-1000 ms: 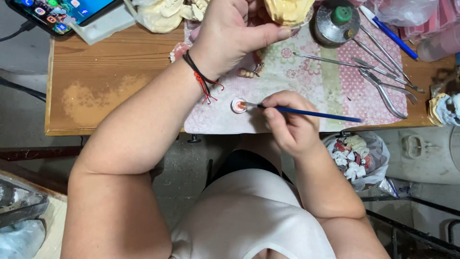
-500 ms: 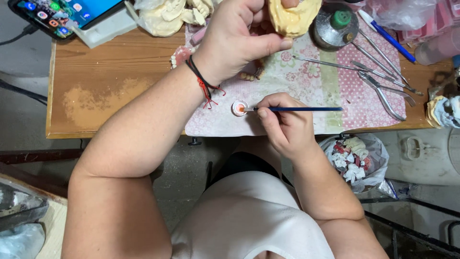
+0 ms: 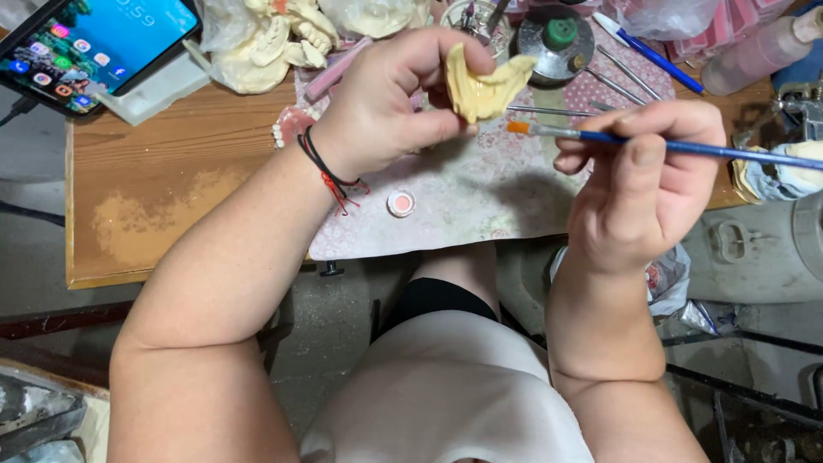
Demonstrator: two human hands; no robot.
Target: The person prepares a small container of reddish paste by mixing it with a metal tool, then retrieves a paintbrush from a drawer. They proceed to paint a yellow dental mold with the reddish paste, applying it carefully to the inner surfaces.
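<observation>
Left hand (image 3: 390,99) pinches yellow cast (image 3: 482,86), raised over mat (image 3: 446,201). Right hand (image 3: 639,184), at 3 o'clock of cast, grips blue brush (image 3: 686,147); orange tip just beside cast. Hands near, apart. Pink pot (image 3: 400,203) on mat at 6 o'clock of left hand. Phone (image 3: 94,47) at 10 o'clock.

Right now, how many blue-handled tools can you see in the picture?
2. A blue-handled brush is held in the right hand. A blue pen lies on the table, far right. Clutter may hide others.
</observation>
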